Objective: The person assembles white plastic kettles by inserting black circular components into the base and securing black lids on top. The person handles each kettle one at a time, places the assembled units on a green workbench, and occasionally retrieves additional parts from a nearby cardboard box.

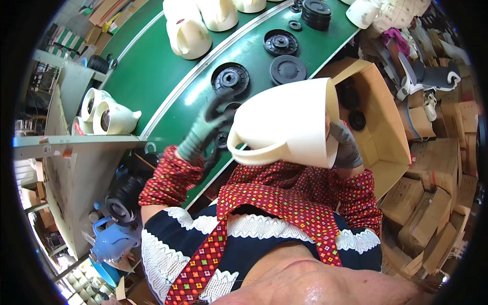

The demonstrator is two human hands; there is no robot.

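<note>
Though long axis crosswise, cream jug [277, 119] — opening rightward, right hand [347, 146] clamped on it — left hand [209, 121], grip unclear.

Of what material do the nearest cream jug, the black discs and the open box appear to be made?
Nearest cream jug: probably hard plastic, smooth and slightly glossy, with soft highlights.
Black discs: likely moulded plastic, maybe rubber, satin-looking, with concentric ridges.
Open box: almost certainly cardboard, matte and brown, with folded edges.
</note>
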